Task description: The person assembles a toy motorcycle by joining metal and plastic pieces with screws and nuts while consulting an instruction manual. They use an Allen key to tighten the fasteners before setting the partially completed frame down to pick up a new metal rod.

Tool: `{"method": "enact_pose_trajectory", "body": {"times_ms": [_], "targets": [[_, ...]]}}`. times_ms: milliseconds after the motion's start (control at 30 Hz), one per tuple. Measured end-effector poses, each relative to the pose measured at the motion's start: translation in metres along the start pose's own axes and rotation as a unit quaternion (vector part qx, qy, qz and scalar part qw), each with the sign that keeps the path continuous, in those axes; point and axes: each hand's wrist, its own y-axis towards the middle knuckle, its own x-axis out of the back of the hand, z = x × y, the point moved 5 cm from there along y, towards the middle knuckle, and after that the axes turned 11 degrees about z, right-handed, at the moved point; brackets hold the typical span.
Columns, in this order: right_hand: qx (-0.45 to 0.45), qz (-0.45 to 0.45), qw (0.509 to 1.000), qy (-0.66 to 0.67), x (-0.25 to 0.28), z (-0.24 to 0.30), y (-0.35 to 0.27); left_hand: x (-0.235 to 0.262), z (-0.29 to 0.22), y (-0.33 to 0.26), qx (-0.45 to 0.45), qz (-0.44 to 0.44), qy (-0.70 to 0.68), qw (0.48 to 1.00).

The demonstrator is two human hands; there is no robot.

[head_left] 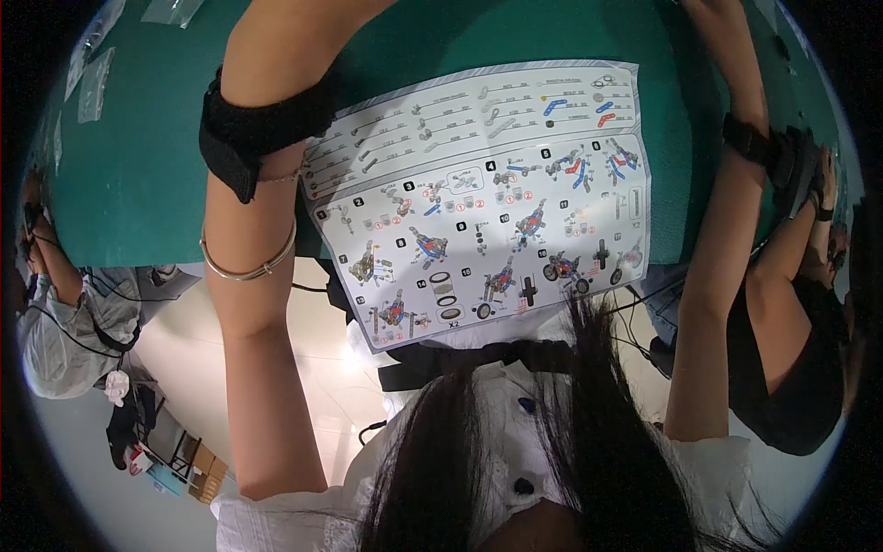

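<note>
A printed assembly sheet with small pictures of motorcycle-model steps lies on the green table, its lower part hanging past the near edge. My left hand reaches over the table beyond the sheet's upper left corner, and the fingers run out of the picture at the top. A black strap wraps my left wrist. At the upper right, my right hand is also cut off by the top edge, with a dark band below it. What either hand holds, if anything, is hidden.
Clear plastic bags lie at the table's far left. Other people sit close on both sides, with a sleeve and arm at left and a bare knee at right. Cardboard boxes stand on the floor at lower left.
</note>
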Motion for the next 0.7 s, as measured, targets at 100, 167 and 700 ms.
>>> {"method": "enact_pose_trajectory", "body": {"times_ms": [100,167,700], "targets": [[0.001,0.002,1.0,0.003,0.0,-0.0001,0.0003,-0.0051,-0.0018,-0.001,0.06,0.074,-0.029,0.995],[0.007,0.004,1.0,-0.006,0.0002,-0.0004,0.0013,-0.0084,0.001,-0.0019,0.107,0.121,-0.041,0.986],[0.016,-0.003,1.0,-0.015,-0.0002,-0.0008,0.0015,-0.009,-0.0003,-0.0039,0.082,0.126,-0.04,0.988]]}}
